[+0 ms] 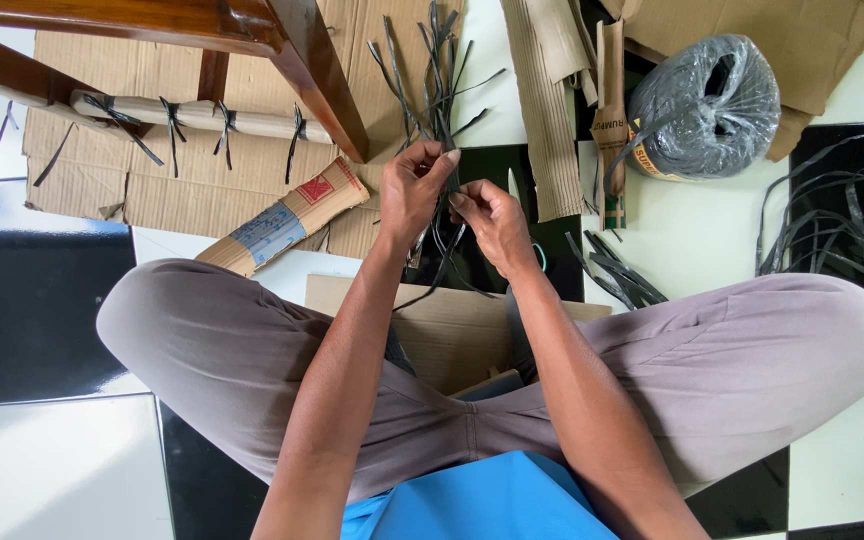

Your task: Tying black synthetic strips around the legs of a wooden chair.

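One cardboard roll [202,118] already tied with four black straps, lying left of the hands on the floor. Left hand [414,190] and right hand [490,222] fingers pinched on black plastic strands [439,70]. Big twine ball [704,108] right of them, barely used by the look.

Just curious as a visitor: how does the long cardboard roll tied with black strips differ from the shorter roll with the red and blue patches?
The tied roll is long and thin, lies nearly level under the wooden furniture leg, and has black strips knotted round it. The patched roll is shorter and thicker, lies slanted nearer the person's knee, and shows no ties, only red and blue patches. Both are brown cardboard resting on flat cardboard sheets.
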